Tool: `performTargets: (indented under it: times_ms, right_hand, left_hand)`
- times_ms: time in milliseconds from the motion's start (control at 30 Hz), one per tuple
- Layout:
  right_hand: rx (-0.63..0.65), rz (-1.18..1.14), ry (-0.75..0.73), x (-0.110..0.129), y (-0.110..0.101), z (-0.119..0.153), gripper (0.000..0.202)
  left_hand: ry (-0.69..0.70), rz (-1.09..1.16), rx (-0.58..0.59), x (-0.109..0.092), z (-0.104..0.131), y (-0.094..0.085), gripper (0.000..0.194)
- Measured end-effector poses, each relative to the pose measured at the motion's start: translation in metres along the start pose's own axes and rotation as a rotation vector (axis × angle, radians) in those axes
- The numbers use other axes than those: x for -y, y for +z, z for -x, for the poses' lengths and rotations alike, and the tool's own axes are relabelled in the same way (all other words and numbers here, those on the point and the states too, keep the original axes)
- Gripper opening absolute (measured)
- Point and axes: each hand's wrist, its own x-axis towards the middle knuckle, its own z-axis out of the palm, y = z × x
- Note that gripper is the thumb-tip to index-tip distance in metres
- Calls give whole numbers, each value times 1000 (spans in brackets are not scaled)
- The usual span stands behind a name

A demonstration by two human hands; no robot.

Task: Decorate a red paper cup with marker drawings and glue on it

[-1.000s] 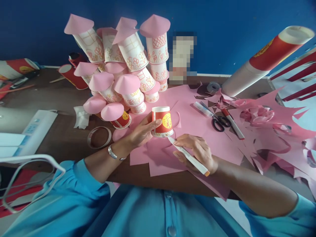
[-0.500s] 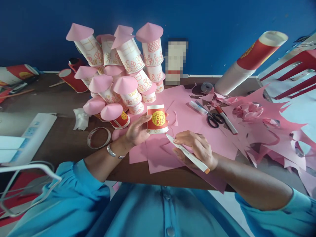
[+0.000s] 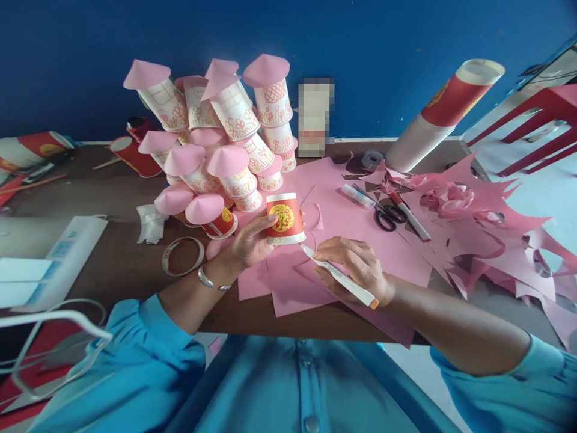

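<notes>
My left hand [image 3: 255, 240] is wrapped round a red and white paper cup [image 3: 288, 225] with a yellow emblem, held upside down above pink paper. Small drawn marks run along the white band at its lower rim. In my right hand [image 3: 354, 264] is a white marker [image 3: 345, 279] with an orange end, its tip at the cup's lower right edge. Whether the tip touches the cup I cannot tell. Behind the cup stand several stacked paper-cup towers [image 3: 237, 120] with pink cone roofs and drawn flowers.
Pink paper sheets [image 3: 383, 258] cover the middle, with black-handled scissors [image 3: 390, 216], a second marker [image 3: 412, 219] and cut scraps [image 3: 496, 222] to the right. A tall stack of cups [image 3: 419, 144] leans at the back right. A tape roll [image 3: 183, 255] lies left of my left hand.
The camera view has shifted slightly. The cup has turned a little in my left hand, and the emblem now sits further left. The marker tip stays by its lower rim.
</notes>
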Motion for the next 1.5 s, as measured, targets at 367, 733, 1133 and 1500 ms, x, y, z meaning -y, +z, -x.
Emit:
performTargets:
  times_ms: [367,733,1133,1500]
  right_hand:
    - [31,3,-5,0,2,-3,10]
    - [41,-30,2,1,4,-1,12]
    - [59,-32,17,2,4,1,20]
    - [75,-7,19,2,3,1,13]
  left_hand:
    - [-49,84,78,-1,1,1,45]
    - [-36,36,78,2,3,-3,43]
    - [-46,44,125,0,2,1,44]
    - [-25,22,125,1,2,1,39]
